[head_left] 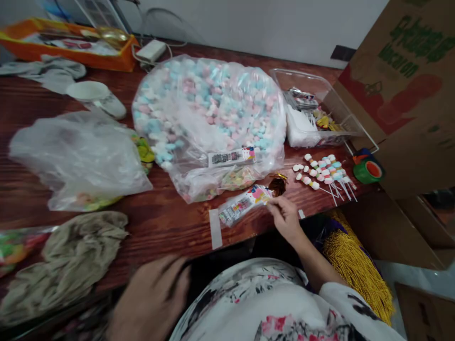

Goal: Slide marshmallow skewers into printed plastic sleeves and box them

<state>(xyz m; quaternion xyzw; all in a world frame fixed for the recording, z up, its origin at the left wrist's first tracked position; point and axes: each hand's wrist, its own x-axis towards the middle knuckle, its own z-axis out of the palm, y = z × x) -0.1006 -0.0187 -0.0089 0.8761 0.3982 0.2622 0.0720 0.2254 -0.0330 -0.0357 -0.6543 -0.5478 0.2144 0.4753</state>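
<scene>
Sachets (240,210): overlapping stack on the table (170,227), front edge zone, between bag and right hand.
Sachet axis: long side slants, near-left to far-right; colourful printed end points far-right at the gold ties (277,185), other end near-left by the white strip (215,229).
Right hand (285,219): at colourful end, fingers bunched together; can't tell if clamped on a sachet.
Left hand (152,296): blurred, low, by table edge; fingers look close together, grip can't tell.
Bag (213,104): big, clear, pastel marshmallows; right behind stack, blocks far side; loose sachet (232,157) lying on its front.
Skewers (325,173): marshmallow ones, right of gold ties, sticks toward near-right.
Tub (332,138): clear, behind skewers, holds packs and white sticks.
Tape (368,171): green roll, right of skewers, beside carton (398,109).
Left side: small bag (81,158), crumpled cloth (74,253) in front of it; cup (94,92) and orange tray (81,59) behind.
</scene>
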